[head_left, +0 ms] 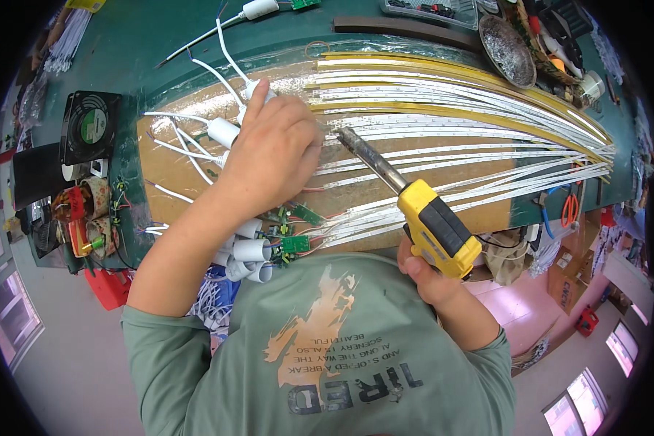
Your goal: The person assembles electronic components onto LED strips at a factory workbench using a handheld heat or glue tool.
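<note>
My right hand (pixel 430 278) grips a yellow and black soldering gun (pixel 441 229) by its lower end. Its metal barrel slants up and left, with the dark tip close to the fingers of my left hand (pixel 278 149). That hand is closed at the left ends of the long white LED strips (pixel 414 149); what its fingers pinch is hidden beneath them. Beside it lie white cylindrical housings with cables, one (pixel 222 132) just left of the wrist. Closer to my body, more white housings (pixel 251 250) and green circuit boards (pixel 295 244) join the strips by thin wires.
A brown board (pixel 479 212) lies under the strips on the green table. At the left stands a black fan (pixel 89 128). Far right are a metal dish (pixel 507 51) and a basket of tools; a dark bar (pixel 407 30) lies at the back. Orange-handled scissors (pixel 570 209) sit near the right edge.
</note>
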`<control>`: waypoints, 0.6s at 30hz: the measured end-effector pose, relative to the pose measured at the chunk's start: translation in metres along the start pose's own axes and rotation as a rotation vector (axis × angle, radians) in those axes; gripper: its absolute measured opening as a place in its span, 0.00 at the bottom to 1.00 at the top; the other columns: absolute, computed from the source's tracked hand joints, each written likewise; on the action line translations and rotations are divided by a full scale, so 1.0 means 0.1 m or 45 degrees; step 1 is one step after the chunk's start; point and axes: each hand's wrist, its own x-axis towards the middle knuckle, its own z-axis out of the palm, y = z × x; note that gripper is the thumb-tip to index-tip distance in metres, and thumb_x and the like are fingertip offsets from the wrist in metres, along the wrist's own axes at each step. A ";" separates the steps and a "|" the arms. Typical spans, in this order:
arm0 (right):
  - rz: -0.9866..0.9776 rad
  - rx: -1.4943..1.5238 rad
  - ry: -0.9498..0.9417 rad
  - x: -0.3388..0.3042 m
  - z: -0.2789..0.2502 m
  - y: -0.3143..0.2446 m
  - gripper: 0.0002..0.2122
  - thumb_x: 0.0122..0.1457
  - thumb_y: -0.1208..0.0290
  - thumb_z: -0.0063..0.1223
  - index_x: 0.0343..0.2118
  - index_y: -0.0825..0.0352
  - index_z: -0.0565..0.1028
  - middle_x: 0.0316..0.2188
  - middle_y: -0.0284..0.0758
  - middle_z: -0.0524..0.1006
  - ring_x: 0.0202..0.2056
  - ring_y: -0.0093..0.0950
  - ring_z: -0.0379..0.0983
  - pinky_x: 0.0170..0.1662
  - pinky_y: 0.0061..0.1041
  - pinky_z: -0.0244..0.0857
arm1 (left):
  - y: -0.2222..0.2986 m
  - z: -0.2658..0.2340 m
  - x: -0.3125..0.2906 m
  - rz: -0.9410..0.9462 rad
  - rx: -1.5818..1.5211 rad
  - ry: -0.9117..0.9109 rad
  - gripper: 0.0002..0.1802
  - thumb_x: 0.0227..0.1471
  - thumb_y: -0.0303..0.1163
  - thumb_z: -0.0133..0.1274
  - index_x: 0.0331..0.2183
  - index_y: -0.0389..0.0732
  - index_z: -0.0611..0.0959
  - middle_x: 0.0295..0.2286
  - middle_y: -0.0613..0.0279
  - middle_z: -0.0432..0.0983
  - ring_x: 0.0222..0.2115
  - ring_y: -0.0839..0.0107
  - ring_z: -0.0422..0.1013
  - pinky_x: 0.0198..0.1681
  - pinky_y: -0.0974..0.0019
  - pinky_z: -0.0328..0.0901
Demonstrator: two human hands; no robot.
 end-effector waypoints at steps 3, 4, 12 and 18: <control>0.055 -0.062 -0.012 -0.03 -0.02 0.02 0.08 0.53 0.77 0.61 0.35 0.66 0.73 0.24 0.30 0.73 0.26 0.24 0.69 0.31 0.24 0.64 | 0.00 0.00 -0.01 -0.007 -0.014 0.003 0.05 0.45 0.26 0.58 0.28 0.41 0.78 0.36 0.60 0.72 0.48 0.59 0.69 0.65 0.41 0.45; 0.057 -0.061 -0.015 -0.02 -0.03 0.02 0.08 0.53 0.77 0.61 0.35 0.66 0.73 0.24 0.30 0.73 0.26 0.24 0.69 0.31 0.24 0.64 | 0.00 0.01 -0.01 -0.010 -0.014 0.002 0.05 0.45 0.26 0.58 0.28 0.41 0.78 0.36 0.60 0.72 0.48 0.59 0.69 0.65 0.41 0.45; 0.070 -0.005 0.043 -0.03 0.00 0.04 0.13 0.52 0.79 0.61 0.40 0.68 0.72 0.27 0.29 0.74 0.28 0.21 0.70 0.33 0.22 0.65 | -0.01 0.02 0.00 0.031 -0.039 0.068 0.04 0.44 0.26 0.56 0.27 0.39 0.81 0.33 0.58 0.72 0.46 0.58 0.68 0.65 0.41 0.47; 0.089 -0.068 0.025 -0.04 -0.02 0.07 0.13 0.53 0.77 0.62 0.41 0.68 0.73 0.28 0.29 0.75 0.29 0.21 0.71 0.34 0.22 0.66 | -0.01 0.01 0.00 0.031 -0.037 0.063 0.03 0.44 0.26 0.55 0.27 0.39 0.81 0.33 0.58 0.72 0.45 0.58 0.68 0.65 0.41 0.47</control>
